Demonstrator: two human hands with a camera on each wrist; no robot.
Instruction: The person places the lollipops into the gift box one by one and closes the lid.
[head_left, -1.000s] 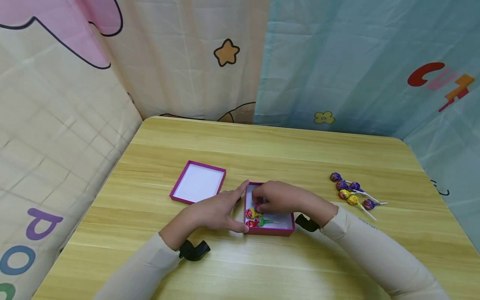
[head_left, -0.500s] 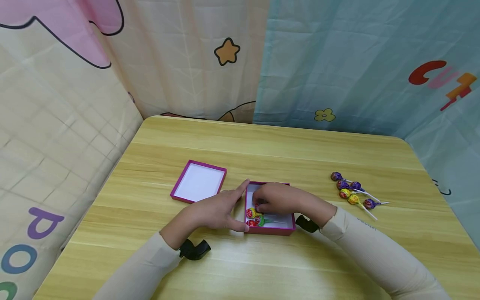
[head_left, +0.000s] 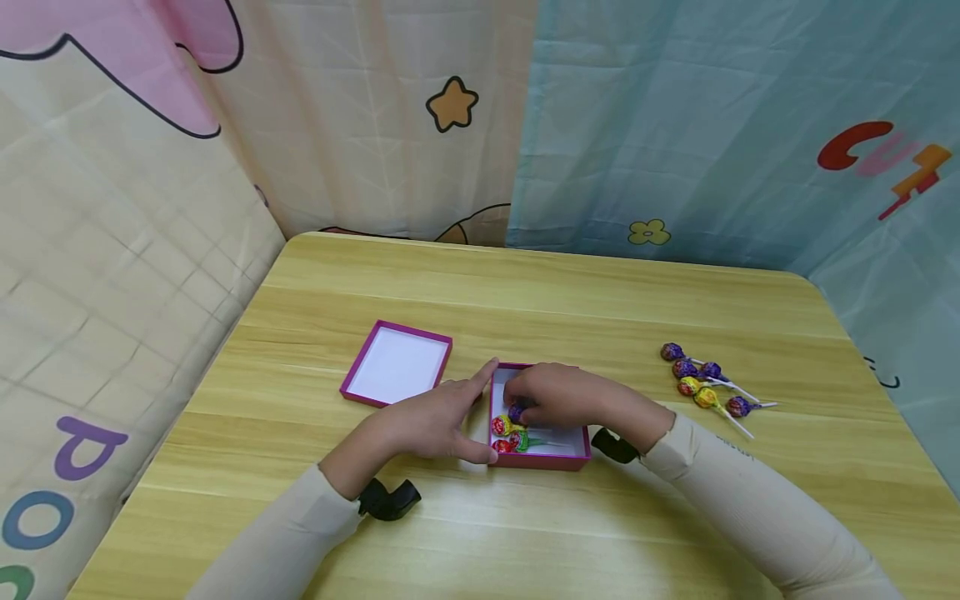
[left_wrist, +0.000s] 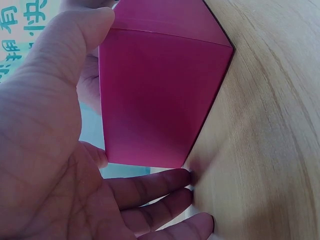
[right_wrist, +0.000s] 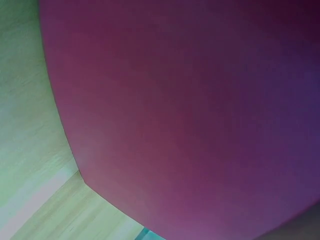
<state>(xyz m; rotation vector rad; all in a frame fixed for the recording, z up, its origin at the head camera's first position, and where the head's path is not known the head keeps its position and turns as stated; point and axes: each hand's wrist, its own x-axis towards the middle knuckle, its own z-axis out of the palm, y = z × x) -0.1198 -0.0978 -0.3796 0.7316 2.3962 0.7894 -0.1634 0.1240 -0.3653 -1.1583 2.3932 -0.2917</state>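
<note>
My left hand (head_left: 431,421) holds the left side of a small magenta box (head_left: 538,462), thumb at its near corner and index finger at the far one. In the left wrist view, the other fingers stretch out beside the box wall (left_wrist: 155,100). My right hand (head_left: 566,396) reaches inside the box and pinches a purple lollipop (head_left: 516,413), its stick hidden by the hand. Nearer in the box lie a yellow lollipop (head_left: 501,426), a green lollipop (head_left: 519,441) and a red lollipop (head_left: 502,447). The box's outer wall (right_wrist: 150,125) fills the right wrist view.
The box lid (head_left: 397,367) lies with its white inside up, left of the box. Several lollipops (head_left: 705,397) in purple and yellow wrappers are scattered at the right of the wooden table (head_left: 525,292). Printed curtains (head_left: 375,125) hang behind the table.
The purple lollipop's head shows more clearly beside my right fingertips, which have shifted slightly. My left hand, the box and the lid have stayed in place.
</note>
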